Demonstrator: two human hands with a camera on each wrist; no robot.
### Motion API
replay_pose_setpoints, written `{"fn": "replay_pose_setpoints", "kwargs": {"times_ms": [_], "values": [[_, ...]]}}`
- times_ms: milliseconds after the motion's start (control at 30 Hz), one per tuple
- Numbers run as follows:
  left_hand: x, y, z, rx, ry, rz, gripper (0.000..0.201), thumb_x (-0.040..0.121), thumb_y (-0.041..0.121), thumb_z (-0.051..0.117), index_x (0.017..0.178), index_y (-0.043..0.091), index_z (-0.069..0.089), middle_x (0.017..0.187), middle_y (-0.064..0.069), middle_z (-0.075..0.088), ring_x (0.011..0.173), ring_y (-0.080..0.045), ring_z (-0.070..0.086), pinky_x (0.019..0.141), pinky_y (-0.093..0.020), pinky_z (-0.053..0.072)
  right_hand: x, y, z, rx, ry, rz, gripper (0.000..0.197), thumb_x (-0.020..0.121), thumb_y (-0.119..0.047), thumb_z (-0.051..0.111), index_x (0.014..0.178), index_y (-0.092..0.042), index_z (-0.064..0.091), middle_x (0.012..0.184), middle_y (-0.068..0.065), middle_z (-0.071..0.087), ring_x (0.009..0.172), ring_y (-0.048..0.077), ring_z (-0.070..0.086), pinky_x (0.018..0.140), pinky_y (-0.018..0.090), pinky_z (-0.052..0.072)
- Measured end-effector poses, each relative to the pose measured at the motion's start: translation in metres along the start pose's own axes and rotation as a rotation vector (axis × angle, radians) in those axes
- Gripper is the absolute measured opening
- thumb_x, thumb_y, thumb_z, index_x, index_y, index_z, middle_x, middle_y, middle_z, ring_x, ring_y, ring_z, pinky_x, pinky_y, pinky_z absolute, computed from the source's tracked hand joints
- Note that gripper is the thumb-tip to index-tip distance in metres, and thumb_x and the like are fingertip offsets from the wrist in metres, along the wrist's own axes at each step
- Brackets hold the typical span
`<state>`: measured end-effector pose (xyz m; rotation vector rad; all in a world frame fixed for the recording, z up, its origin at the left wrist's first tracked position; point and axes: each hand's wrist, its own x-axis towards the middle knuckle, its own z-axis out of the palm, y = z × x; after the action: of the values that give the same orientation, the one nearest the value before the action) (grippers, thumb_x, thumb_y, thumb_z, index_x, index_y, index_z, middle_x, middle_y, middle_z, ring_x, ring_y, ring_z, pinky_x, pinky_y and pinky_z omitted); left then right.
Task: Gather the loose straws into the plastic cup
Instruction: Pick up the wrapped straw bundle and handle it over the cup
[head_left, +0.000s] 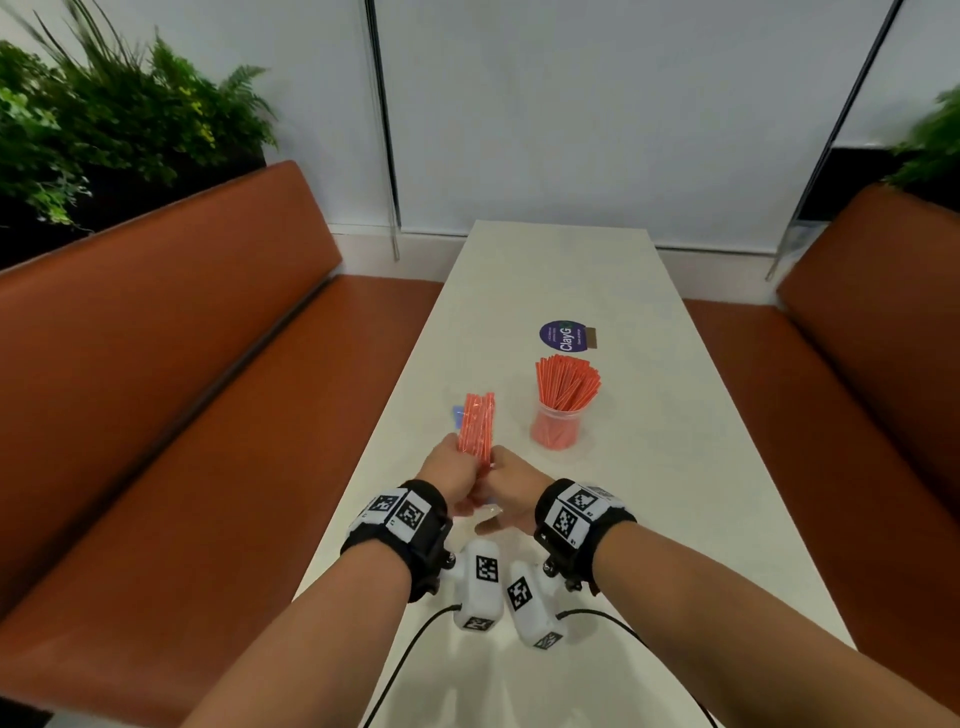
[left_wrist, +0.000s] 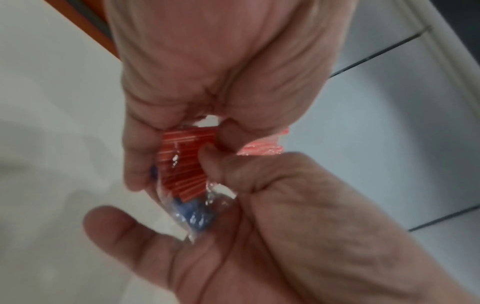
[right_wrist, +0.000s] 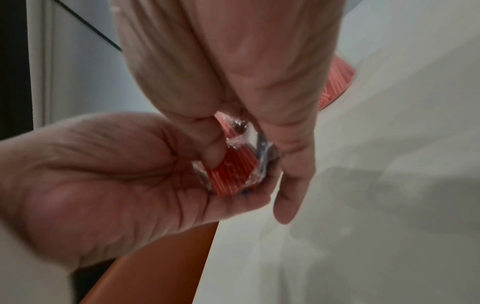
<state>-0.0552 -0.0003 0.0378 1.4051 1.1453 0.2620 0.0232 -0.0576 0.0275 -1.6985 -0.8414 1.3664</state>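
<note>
A clear plastic pack of red straws (head_left: 477, 427) is held upright over the white table's (head_left: 566, 260) left edge. My left hand (head_left: 451, 475) grips its lower part from the left. My right hand (head_left: 500, 480) pinches the wrapper at the lower end from the right. In the left wrist view the pack (left_wrist: 185, 164) shows a crumpled clear end with blue print. The right wrist view has my thumb pressed on the pack (right_wrist: 231, 176). The plastic cup (head_left: 555, 430) stands to the right, further along the table, with several red straws (head_left: 567, 380) fanned out of it.
A round purple sticker (head_left: 562, 335) lies beyond the cup. Orange benches (head_left: 171, 395) (head_left: 878, 374) flank the narrow table, with plants (head_left: 104, 119) behind them. A small blue scrap (head_left: 457, 415) shows left of the pack. White wrist-camera units (head_left: 480, 582) hang under both wrists.
</note>
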Motion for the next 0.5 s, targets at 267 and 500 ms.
{"fn": "replay_pose_setpoints", "kwargs": {"times_ms": [267,500], "values": [[-0.018,0.04,0.032,-0.08,-0.148,0.06,0.037,0.098,0.044,0.04,0.13,0.026,0.038,0.125,-0.003,0.059,0.111,-0.025,0.056,0.086,-0.047,0.049,-0.019,-0.013,-0.024,0.015,0.235,-0.173,0.036,0.088,-0.005,0.05,0.122,-0.017,0.047,0.107,0.01,0.065,0.088,0.018,0.061,0.075,0.045,0.057],[-0.019,0.062,0.045,-0.227,-0.085,0.225,0.061,0.089,0.051,0.056,0.139,0.021,0.036,0.12,0.002,0.058,0.099,-0.016,0.055,0.092,-0.032,0.039,-0.033,-0.015,-0.037,-0.127,0.316,-0.274,0.027,0.087,0.003,0.045,0.111,-0.006,0.053,0.086,0.017,0.059,0.071,0.019,0.058,0.066,0.041,0.059]]}}
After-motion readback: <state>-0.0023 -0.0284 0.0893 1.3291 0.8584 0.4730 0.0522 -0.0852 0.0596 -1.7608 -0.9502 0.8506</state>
